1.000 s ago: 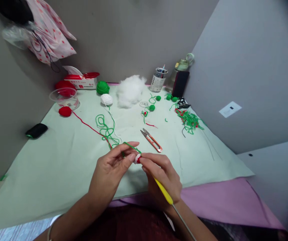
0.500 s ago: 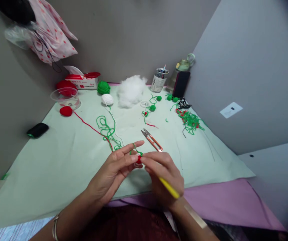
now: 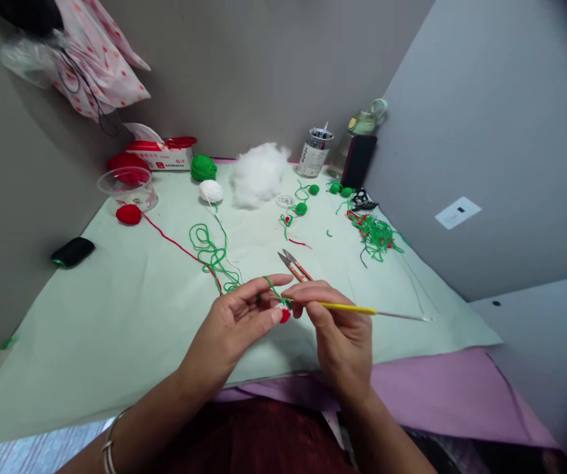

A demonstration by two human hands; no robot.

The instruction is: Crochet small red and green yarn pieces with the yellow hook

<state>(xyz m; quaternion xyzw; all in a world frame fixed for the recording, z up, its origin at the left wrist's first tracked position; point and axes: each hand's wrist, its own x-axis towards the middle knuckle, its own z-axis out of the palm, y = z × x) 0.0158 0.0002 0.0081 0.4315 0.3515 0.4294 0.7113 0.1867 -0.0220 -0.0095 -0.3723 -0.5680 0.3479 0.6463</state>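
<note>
A small crochet piece (image 3: 285,315) in red, white and green is pinched between the thumb and fingers of my left hand (image 3: 234,322). Green yarn (image 3: 270,283) runs over my left index finger down to the piece. My right hand (image 3: 343,329) is closed on a crochet hook (image 3: 350,307) with a yellow handle, held nearly level. The hook's left tip meets the top of the piece; its bare metal end points right. Just beyond my hands lie orange-handled thread snips (image 3: 294,264), partly covered by my right fingers.
Loose green yarn (image 3: 209,247), a white yarn ball (image 3: 211,191), a green yarn ball (image 3: 203,168) and a red ball (image 3: 129,214) lie left. White stuffing (image 3: 260,174) sits at the back. Yarn scraps (image 3: 379,237), a pen can (image 3: 316,155), a phone (image 3: 360,161) and a bottle (image 3: 361,123) are right.
My right hand has turned, swinging the hook from steeply slanted to nearly level with its tip at the crochet piece. The piece and my left hand have shifted slightly right.
</note>
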